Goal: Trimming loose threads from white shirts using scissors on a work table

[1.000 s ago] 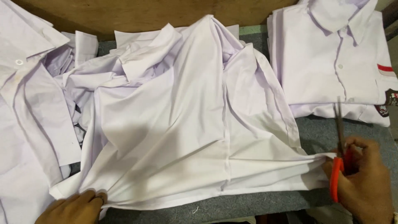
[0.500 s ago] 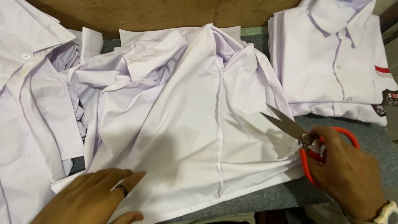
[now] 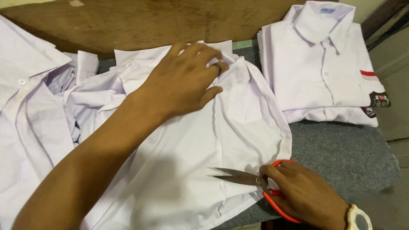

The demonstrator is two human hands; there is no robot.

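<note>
Both hands were at work on a white shirt [image 3: 187, 170] spread across the middle of the frame. The left hand [image 3: 183, 81] reached in from the lower left, its forearm crossing over the cloth, and lay palm down with fingers spread near the shirt's upper edge at centre top; a ring showed on one finger, and the fingertips pressed into a fold of fabric close to the collar area. The right hand [image 3: 302, 191], at the lower right, was closed around the red handles of a pair of scissors [image 3: 251, 181]; a wristwatch [image 3: 358, 219] with a pale strap sat on that wrist at the bottom edge. The scissors' metal blades pointed left, slightly parted, lying flat on the shirt just beside its lower right hem.

The shirt lay rumpled on a grey felt-covered table [image 3: 341, 153], whose bare surface showed at the right of the frame. More loose white shirts [image 3: 30, 115] were heaped along the left side, one with a button visible near the upper left. A neatly folded stack of white shirts [image 3: 319, 72] rested at the upper right, collar up, with a red-and-white patch and a dark badge on its right sleeve. A brown wooden board [image 3: 140, 21] ran along the top behind everything.
</note>
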